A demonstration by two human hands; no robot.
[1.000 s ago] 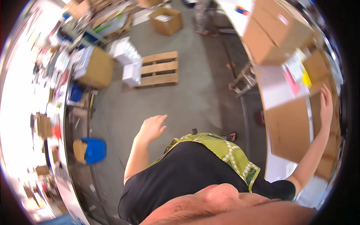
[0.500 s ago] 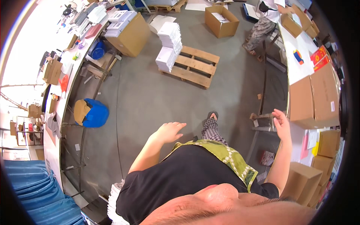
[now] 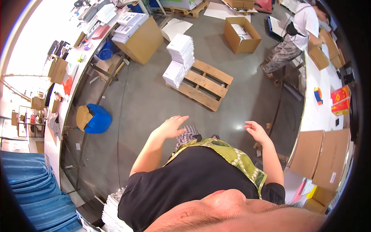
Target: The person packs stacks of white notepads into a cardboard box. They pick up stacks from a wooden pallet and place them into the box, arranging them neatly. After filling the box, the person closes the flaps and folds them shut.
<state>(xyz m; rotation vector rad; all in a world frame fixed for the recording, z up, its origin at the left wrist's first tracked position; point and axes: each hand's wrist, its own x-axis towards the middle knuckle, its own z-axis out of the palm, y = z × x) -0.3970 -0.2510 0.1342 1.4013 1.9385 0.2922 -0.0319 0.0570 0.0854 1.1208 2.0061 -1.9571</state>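
My left hand (image 3: 172,127) is held out before my waist, fingers stretched, with nothing in it. Also bare, my right hand (image 3: 256,131) hovers over the floor to the right, its fingers apart. Neither hand touches anything. Ahead of them lies a wooden pallet (image 3: 208,83) on the grey floor. Two stacks of white paper (image 3: 181,58), one taller than the other, stand on its left end. A green patterned apron (image 3: 228,151) covers my front below the black shirt.
A blue barrel (image 3: 99,119) with cardboard in it stands left, by a long cluttered table (image 3: 58,154). Ahead is an open cardboard box (image 3: 241,36). Large cartons (image 3: 307,152) lie along the right table (image 3: 309,116), where another person (image 3: 299,31) works. Blue cloth (image 3: 34,189) hangs lower left.
I have stepped forward, and the pallet appears lower in view. My right hand has swung inward from beside the right table. The other person has turned further toward the boxes.
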